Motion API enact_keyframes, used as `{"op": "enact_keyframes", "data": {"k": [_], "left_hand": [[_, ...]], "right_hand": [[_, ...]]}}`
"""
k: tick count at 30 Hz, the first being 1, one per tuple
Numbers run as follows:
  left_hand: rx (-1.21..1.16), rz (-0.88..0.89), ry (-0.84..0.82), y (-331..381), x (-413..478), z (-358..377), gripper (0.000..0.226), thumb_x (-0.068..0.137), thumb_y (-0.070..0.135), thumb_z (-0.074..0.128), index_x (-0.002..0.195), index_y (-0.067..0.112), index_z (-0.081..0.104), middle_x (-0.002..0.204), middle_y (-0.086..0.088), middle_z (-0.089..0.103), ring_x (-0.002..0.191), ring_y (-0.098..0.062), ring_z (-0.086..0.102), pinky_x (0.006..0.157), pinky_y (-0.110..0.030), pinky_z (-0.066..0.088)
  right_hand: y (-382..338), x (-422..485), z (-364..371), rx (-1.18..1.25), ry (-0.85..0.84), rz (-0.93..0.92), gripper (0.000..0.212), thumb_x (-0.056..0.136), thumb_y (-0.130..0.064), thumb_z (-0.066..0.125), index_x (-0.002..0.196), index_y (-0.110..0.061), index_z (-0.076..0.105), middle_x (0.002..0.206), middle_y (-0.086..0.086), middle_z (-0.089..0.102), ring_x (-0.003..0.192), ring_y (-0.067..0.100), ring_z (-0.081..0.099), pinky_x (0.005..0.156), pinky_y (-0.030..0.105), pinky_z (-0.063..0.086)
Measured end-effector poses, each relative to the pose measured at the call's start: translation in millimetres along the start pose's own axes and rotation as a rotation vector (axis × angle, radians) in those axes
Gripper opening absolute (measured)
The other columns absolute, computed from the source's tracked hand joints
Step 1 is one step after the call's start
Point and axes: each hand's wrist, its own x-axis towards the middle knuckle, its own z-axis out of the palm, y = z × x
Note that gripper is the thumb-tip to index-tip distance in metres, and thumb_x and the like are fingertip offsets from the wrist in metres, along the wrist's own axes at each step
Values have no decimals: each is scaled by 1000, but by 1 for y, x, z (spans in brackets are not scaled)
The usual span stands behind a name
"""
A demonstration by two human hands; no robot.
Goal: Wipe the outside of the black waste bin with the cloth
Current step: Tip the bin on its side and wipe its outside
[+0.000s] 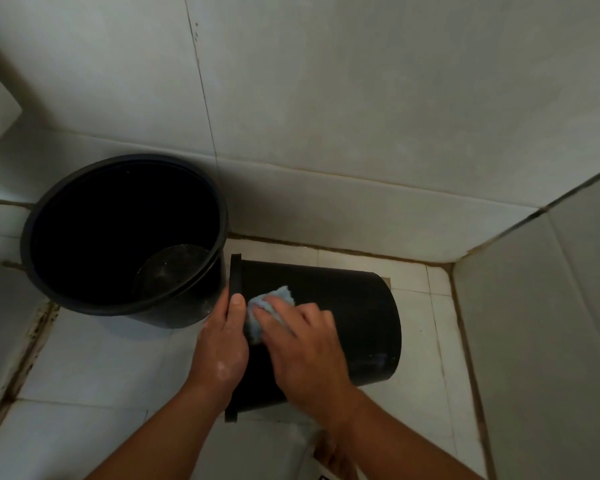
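Observation:
The black waste bin (354, 313) lies on its side on the white tiled floor, its rim to the left and its base to the right. My left hand (224, 344) grips the rim, thumb on the outside wall. A light blue cloth (271, 299) lies against the bin's upper side near the rim. My right hand (302, 344) presses the cloth onto the bin with fingers spread flat over it. Part of the cloth is hidden under those fingers.
A larger black bucket (45, 271) stands upright just left of the bin, a little water in its bottom. Tiled walls (361, 98) close the corner behind and at the right. Dark grime runs along the floor joint at the left.

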Motion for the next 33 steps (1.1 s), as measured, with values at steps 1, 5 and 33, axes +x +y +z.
{"op": "enact_keyframes", "data": {"k": [1, 5, 33], "left_hand": [[8, -1, 6, 1, 1, 0, 46, 104, 53, 33, 148, 43, 41, 143, -4, 51, 123, -23, 53, 105, -44, 43], [26, 56, -19, 12, 2, 2, 46, 106, 50, 31, 150, 41, 41, 132, 3, 51, 117, -19, 51, 97, -35, 41], [-24, 47, -84, 3, -11, 1, 43, 105, 49, 32, 142, 38, 52, 125, 3, 65, 114, -10, 62, 98, -36, 52]], "right_hand": [[16, -2, -2, -52, -17, 39, 54, 92, -47, 58, 142, -30, 44, 140, -4, 52, 102, 15, 52, 83, 34, 45], [89, -11, -14, -80, 43, 446, 44, 100, -40, 34, 136, -26, 55, 130, 1, 63, 100, 20, 55, 83, 39, 48], [34, 8, -24, -20, -177, -286, 48, 91, -41, 57, 138, -37, 49, 141, -11, 52, 100, 14, 50, 80, 34, 42]]}}
